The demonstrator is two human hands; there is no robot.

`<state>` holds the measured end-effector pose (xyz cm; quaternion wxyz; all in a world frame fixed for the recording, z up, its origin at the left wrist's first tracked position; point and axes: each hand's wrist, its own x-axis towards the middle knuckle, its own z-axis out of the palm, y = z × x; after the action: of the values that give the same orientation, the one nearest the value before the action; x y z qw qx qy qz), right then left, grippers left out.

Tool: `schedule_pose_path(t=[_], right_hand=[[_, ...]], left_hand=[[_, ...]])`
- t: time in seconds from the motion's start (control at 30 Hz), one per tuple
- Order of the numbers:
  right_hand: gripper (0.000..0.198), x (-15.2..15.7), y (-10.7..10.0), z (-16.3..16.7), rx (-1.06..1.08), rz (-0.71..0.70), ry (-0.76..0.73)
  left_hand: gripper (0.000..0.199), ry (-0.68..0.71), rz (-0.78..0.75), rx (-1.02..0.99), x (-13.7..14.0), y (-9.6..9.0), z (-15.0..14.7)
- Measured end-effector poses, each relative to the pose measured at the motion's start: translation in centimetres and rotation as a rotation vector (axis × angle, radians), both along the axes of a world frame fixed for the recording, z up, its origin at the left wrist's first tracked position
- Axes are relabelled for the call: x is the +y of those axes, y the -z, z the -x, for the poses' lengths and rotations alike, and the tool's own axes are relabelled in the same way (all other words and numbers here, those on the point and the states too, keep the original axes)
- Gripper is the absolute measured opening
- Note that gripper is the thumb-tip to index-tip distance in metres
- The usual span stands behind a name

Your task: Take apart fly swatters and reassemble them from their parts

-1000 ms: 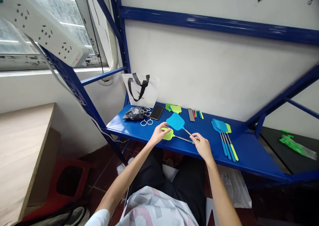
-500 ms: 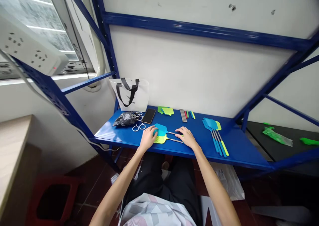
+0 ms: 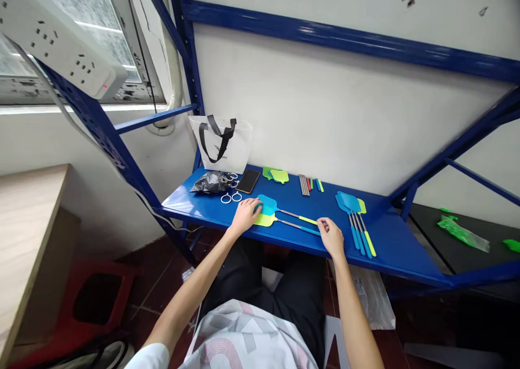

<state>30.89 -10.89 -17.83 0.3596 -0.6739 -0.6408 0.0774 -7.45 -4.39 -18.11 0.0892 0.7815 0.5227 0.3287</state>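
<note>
Two fly swatters lie side by side near the shelf's front edge. The far one has a blue head [image 3: 268, 201] and a yellow-green handle [image 3: 307, 219]; the near one has a yellow-green head [image 3: 265, 220] and a blue handle [image 3: 310, 231]. My left hand [image 3: 245, 215] rests with its fingers stretched over the left side of the blue head. At the other end, my right hand [image 3: 331, 237] pinches the tip of the yellow-green handle, partly covering it. More fly swatters [image 3: 354, 212], mostly blue, lie stacked to the right of my right hand.
Behind lie loose swatter heads [image 3: 279, 176], metal rods [image 3: 304, 185] and short coloured handles [image 3: 319, 185]. A phone [image 3: 248, 181], white rings [image 3: 231, 197], a black plastic bag [image 3: 211, 182] and a white tote bag [image 3: 222, 147] occupy the left. Blue posts [image 3: 189, 54] frame the shelf [image 3: 390, 250].
My right hand has slid right, from the metal shafts to the handle end, uncovering both handles. My left hand stays at the blue head. The camera view has shifted slightly.
</note>
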Motion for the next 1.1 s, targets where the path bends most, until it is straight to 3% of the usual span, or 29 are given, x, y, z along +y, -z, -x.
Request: schedule_pose_path(t=[0.2, 0.4, 0.77, 1.1], right_hand=[[0.041, 1.1, 0.5, -1.8, -0.046, -0.099, 0.048], [0.034, 1.2, 0.8, -3.4, -0.134, -0.156, 0.026], [0.033, 0.3, 0.3, -1.7, -0.315, -0.146, -0.007], [0.037, -0.1, -0.1, -1.2, -0.313, -0.135, -0.001]], left_hand=[[0.034, -0.003, 0.012, -0.008, 0.8, 0.0, 1.1], [0.037, 0.097, 0.011, 0.017, 1.5, 0.3, 2.6], [0.039, 0.079, 0.052, 0.003, 0.9, -0.4, 2.3], [0.039, 0.102, 0.018, -0.001, 0.5, -0.7, 2.5]])
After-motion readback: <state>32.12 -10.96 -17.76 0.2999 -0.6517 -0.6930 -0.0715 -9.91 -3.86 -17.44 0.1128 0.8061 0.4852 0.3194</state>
